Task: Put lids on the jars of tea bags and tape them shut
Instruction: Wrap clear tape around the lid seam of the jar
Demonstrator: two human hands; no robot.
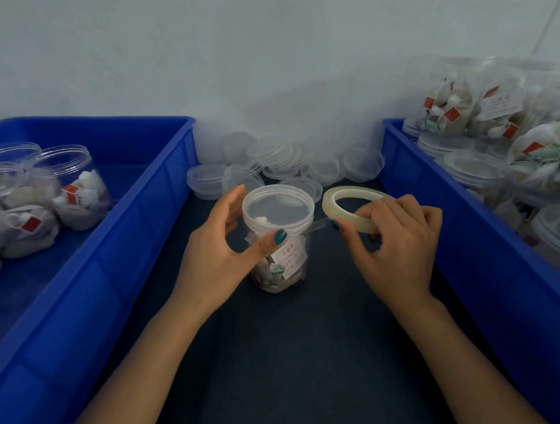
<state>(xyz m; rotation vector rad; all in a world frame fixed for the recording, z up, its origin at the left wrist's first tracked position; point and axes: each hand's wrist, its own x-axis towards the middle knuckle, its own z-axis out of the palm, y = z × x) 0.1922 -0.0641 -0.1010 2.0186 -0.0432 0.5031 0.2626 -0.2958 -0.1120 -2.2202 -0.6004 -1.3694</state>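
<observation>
a dark surface (291,366) runs between two blue bins up to a pale wall (218,52). loose clear lids (290,158) lie heaped at the back of the surface against the wall. the left bin (158,179) holds open jars (69,188) of tea bags lying on their sides; the right bin (459,222) holds stacked closed jars (453,102).

the jar (284,263) being worked on stands upright on the surface midway between the bins, its lid (277,208) on. the left hand (216,250) cups it from the left, thumb laid across the near side just under the lid rim, fingers reaching round the far side. the right hand (394,250) hovers just right of the jar, fingers curled over the tape roll (341,197) and gripping it. a short strip of tape (318,224) runs from the roll to the lid's edge, with the thumb tip beside it.
</observation>
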